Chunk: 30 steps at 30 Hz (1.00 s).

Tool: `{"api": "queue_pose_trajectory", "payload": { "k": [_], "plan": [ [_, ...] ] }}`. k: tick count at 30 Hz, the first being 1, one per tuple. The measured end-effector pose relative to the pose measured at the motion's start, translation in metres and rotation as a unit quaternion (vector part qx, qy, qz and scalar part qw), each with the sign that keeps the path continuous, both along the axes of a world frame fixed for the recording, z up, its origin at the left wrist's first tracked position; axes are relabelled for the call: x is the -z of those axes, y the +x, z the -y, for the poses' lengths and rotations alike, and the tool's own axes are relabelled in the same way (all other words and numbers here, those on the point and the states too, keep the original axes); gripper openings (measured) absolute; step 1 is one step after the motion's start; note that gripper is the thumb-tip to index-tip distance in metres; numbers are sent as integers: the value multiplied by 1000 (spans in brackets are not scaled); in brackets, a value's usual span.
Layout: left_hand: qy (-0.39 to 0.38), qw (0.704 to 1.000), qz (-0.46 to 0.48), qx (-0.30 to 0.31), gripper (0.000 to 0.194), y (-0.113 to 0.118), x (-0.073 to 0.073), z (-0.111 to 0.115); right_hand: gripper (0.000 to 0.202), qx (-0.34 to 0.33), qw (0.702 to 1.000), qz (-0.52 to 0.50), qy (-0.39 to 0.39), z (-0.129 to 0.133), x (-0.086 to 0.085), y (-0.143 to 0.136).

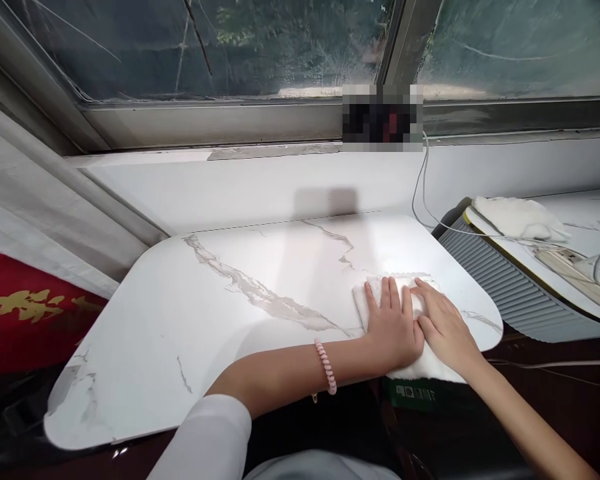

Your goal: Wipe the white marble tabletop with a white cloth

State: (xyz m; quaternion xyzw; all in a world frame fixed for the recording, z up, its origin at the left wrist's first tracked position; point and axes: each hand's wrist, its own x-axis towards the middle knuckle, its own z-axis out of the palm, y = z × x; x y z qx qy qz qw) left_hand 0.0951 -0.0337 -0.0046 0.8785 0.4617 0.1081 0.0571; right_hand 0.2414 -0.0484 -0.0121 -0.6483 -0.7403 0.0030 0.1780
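Observation:
A white cloth (437, 365) is spread under both hands near the right end of a white marble-patterned tabletop (145, 320), part of it hanging over the front edge. My left hand (393, 333) lies flat on the cloth with its fingers stretched out and slightly apart. Pressed close beside it, my right hand (447, 330) also rests on the cloth, fingers extended and angled to the left. The right thumb touches the side of the left hand. A pink coiled band (325, 367) circles my left wrist.
Behind the table run a white wall ledge and a window (300, 50). At right stands a second marble-topped table with ribbed side (520, 280), a folded white cloth (520, 217) and a power strip (575, 270). A cable (424, 173) hangs between. Left are a curtain (45, 200) and red fabric (35, 313).

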Motion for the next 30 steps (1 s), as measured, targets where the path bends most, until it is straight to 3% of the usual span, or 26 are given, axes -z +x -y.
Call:
{"api": "queue_pose_trajectory", "payload": {
  "k": [5,11,16,23,30],
  "plan": [
    [32,999,26,-13,59,21,5,-51,51,8,1000,-13,27,-58,1,16],
    [17,998,35,-57,58,45,7,-136,49,-3,999,-31,17,-148,-3,34],
    [4,996,35,-82,57,57,5,-186,49,-26,998,-48,22,-205,0,45],
    [19,991,49,-119,56,74,6,-220,51,-27,999,-46,12,-249,5,62],
    [38,992,45,-115,55,77,9,-219,52,7,1000,-20,-3,-242,7,66]
  ]
}}
